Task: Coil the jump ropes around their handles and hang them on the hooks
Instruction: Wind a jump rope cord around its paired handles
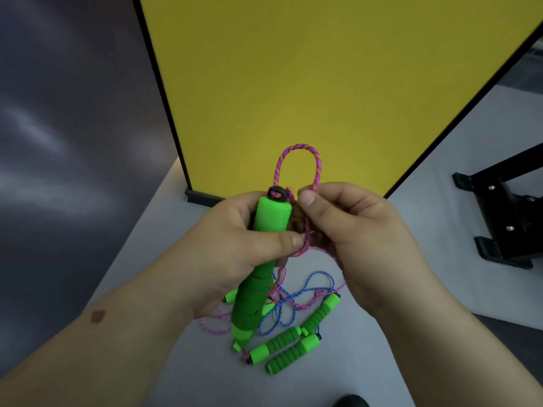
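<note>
My left hand (235, 248) grips a green foam jump-rope handle (271, 214), held upright, with its thumb pressing the pink braided rope (298, 148) against it. That rope arches in a loop above the handle's top. My right hand (349, 230) pinches the loop's right strand beside the handle. The rest of the pink rope trails down to the floor. Below, a blue rope (305, 292) lies tangled with pink rope among several loose green handles (293, 345). No hooks are in view.
A yellow panel (323, 83) with a black frame stands straight ahead on the pale floor (440, 201). A black metal stand base (505, 218) sits at the right. A dark wall fills the left side.
</note>
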The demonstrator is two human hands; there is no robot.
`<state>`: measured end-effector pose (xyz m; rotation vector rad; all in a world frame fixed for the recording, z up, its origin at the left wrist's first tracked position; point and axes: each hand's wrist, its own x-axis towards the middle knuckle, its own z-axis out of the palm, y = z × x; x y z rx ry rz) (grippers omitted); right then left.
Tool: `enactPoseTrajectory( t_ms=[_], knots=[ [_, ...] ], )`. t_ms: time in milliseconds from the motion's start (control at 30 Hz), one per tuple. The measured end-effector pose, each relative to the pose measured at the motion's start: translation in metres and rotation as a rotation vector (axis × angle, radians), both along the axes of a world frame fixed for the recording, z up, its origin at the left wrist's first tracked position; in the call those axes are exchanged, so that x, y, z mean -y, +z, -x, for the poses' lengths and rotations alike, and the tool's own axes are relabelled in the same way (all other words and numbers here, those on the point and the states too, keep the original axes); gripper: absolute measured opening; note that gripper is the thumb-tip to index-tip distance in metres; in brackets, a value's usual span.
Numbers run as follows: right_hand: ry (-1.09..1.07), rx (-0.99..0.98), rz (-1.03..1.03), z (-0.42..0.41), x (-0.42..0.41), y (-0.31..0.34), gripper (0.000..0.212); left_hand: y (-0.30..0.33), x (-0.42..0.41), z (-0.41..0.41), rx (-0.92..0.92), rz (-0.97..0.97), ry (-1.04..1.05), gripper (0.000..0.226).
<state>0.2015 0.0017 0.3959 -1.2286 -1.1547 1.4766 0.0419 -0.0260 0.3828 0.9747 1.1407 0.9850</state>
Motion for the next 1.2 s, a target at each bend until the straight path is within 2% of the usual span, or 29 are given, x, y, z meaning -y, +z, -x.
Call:
enactPoseTrajectory(
  t_ms=[100, 233, 333, 367, 433, 500, 633, 700, 800, 867, 933, 1000, 1067, 1200],
  knots=[
    [-0.060, -0.029, -0.015, -0.003, -0.001, 0.005, 0.007, -0.003, -0.002, -0.003, -0.163, -0.046, 0.003, 0.033],
    [-0.149, -0.172, -0.053, -0.010, -0.001, 0.013, 0.007, 0.001, -0.003, -0.002, -0.204, -0.071, -0.012, 0.030],
    [-0.051, -0.254, -0.029, -0.013, -0.002, 0.011, 0.011, 0.002, -0.002, -0.006, -0.291, -0.142, 0.003, 0.027],
    [0.000, -0.209, -0.008, -0.013, -0.003, 0.006, 0.021, 0.002, -0.003, -0.009, -0.274, -0.141, 0.060, 0.025],
    [0.123, 0.029, 0.028, -0.014, -0.003, -0.003, 0.033, 0.001, -0.005, -0.011, -0.202, -0.142, 0.168, 0.017],
    [0.293, 0.280, 0.035, -0.013, 0.001, -0.009, 0.018, 0.003, -0.009, -0.008, -0.110, -0.120, 0.270, 0.015],
    [0.501, 0.579, -0.009, -0.013, 0.008, -0.016, 0.016, 0.007, -0.018, 0.003, 0.093, -0.076, 0.420, 0.012],
    [0.421, 0.526, -0.070, -0.012, 0.008, -0.016, 0.011, 0.009, -0.020, 0.005, 0.170, -0.057, 0.475, 0.012],
    [0.185, 0.261, -0.131, -0.010, 0.003, -0.008, 0.014, 0.009, -0.015, 0.000, 0.194, -0.010, 0.364, 0.016],
    [0.091, 0.079, -0.127, -0.009, 0.001, 0.001, 0.012, 0.001, -0.010, -0.007, 0.014, -0.054, 0.195, 0.024],
    [0.024, -0.022, -0.133, -0.009, 0.001, 0.007, 0.011, -0.003, -0.005, -0.016, -0.177, -0.135, 0.071, 0.024],
    [-0.012, -0.019, -0.143, -0.009, 0.002, 0.007, 0.011, -0.003, -0.003, -0.021, -0.219, -0.163, 0.097, 0.021],
    [0.010, 0.032, -0.109, -0.009, 0.002, 0.002, 0.011, -0.002, -0.004, -0.021, -0.162, -0.170, 0.171, 0.016],
    [0.307, 0.276, 0.028, -0.009, 0.005, -0.008, 0.028, 0.003, -0.010, -0.012, 0.093, -0.096, 0.347, 0.016]
  ],
)
